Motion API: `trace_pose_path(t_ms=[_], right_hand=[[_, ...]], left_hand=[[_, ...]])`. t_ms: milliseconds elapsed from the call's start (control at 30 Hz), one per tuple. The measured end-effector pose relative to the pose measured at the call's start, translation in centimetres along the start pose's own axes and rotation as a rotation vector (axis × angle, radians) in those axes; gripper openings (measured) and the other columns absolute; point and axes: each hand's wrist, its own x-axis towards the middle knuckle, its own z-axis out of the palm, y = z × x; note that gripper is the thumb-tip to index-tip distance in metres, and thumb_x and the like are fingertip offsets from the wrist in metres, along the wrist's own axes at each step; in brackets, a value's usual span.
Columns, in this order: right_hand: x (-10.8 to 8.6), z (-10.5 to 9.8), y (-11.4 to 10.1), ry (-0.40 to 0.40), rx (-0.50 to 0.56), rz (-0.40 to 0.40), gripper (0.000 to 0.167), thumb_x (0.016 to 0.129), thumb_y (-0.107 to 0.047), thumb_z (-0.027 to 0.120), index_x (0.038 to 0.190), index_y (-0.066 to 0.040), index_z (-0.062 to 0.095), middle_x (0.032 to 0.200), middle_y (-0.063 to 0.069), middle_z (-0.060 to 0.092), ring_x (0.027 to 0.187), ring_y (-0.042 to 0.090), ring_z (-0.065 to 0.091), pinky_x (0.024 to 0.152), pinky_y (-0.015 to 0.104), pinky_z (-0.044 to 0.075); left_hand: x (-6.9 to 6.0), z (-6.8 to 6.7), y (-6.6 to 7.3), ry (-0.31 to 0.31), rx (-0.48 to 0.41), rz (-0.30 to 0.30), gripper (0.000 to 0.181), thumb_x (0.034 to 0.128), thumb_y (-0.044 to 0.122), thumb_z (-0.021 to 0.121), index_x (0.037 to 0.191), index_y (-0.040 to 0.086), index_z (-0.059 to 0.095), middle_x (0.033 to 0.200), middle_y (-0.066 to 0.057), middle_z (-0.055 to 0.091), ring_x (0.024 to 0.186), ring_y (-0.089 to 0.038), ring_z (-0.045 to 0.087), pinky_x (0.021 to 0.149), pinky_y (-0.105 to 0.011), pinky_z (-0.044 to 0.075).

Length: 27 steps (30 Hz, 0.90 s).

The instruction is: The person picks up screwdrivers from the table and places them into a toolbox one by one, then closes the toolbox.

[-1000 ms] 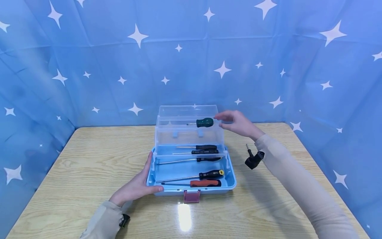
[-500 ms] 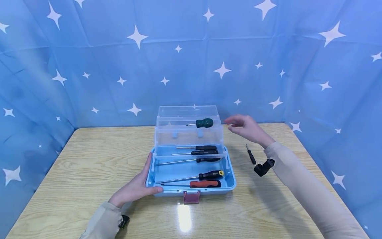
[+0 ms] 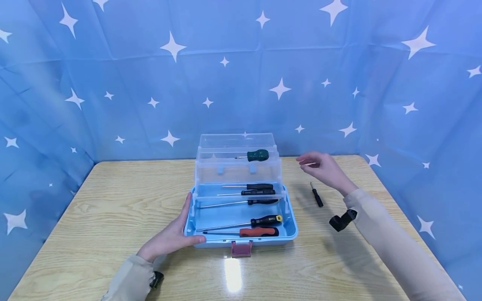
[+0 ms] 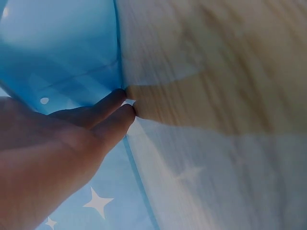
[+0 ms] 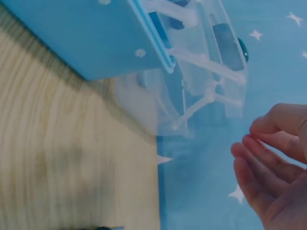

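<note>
A light blue toolbox [image 3: 222,214] with clear folding trays lies opened on the table. My left hand [image 3: 171,238] rests against its left front corner, thumb on the front rim and fingers straight along the side. In the left wrist view, the fingertips [image 4: 125,112] touch the blue wall. My right hand [image 3: 326,170] hovers to the right of the trays, fingers loosely bent, holding nothing. A green-handled screwdriver [image 3: 258,155] lies in the upper clear tray [image 3: 216,154]. Inside the box are a red-and-black screwdriver [image 3: 260,231], a black-and-yellow screwdriver [image 3: 266,220] and several black-handled ones.
A small black screwdriver [image 3: 317,197] lies on the wooden table [image 3: 124,209], right of the box and below my right hand. The purple latch [image 3: 241,249] hangs at the box's front. A blue star-patterned curtain [image 3: 241,83] encloses the table's back and sides.
My right hand has drawn away from the green-handled screwdriver in the upper tray, moving right and toward me. The small black screwdriver on the table has come into full view. My left hand stays put.
</note>
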Motion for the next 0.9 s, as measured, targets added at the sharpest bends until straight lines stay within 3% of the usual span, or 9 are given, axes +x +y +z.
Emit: trace_pose_path(t_ms=[267, 667, 900], right_hand=[[-2.1, 0.5, 2.1, 0.035, -0.033, 0.045, 0.024, 0.096, -0.006, 0.058, 0.117, 0.002, 0.065, 0.116, 0.021, 0.063, 0.103, 0.032, 0.062, 0.085, 0.042, 0.053], [-5.3, 1.5, 4.4, 0.097, -0.059, 0.094, 0.021, 0.094, -0.005, 0.060, 0.112, 0.005, 0.066, 0.111, 0.021, 0.065, 0.094, 0.034, 0.065, 0.077, 0.029, 0.054], [-7.0, 2.3, 5.4, 0.151, -0.094, 0.133, 0.021, 0.094, -0.002, 0.059, 0.111, 0.006, 0.066, 0.106, 0.021, 0.066, 0.092, 0.033, 0.064, 0.078, 0.033, 0.053]], left_hand=[[0.0, 0.3, 0.1, 0.011, -0.013, 0.019, 0.119, 0.0828, 0.025, 0.077, 0.152, 0.025, -0.020, 0.159, -0.014, -0.012, 0.143, -0.041, -0.003, 0.108, -0.063, 0.008], [0.4, 0.4, 0.7, 0.085, 0.060, 0.121, 0.122, 0.0771, 0.024, 0.082, 0.154, 0.011, -0.013, 0.158, -0.022, -0.005, 0.142, -0.044, 0.002, 0.106, -0.067, 0.012], [0.7, 0.7, 1.0, 0.127, 0.164, 0.068, 0.125, 0.0765, 0.035, 0.081, 0.152, 0.006, -0.015, 0.157, -0.023, -0.012, 0.142, -0.044, -0.004, 0.105, -0.069, 0.010]])
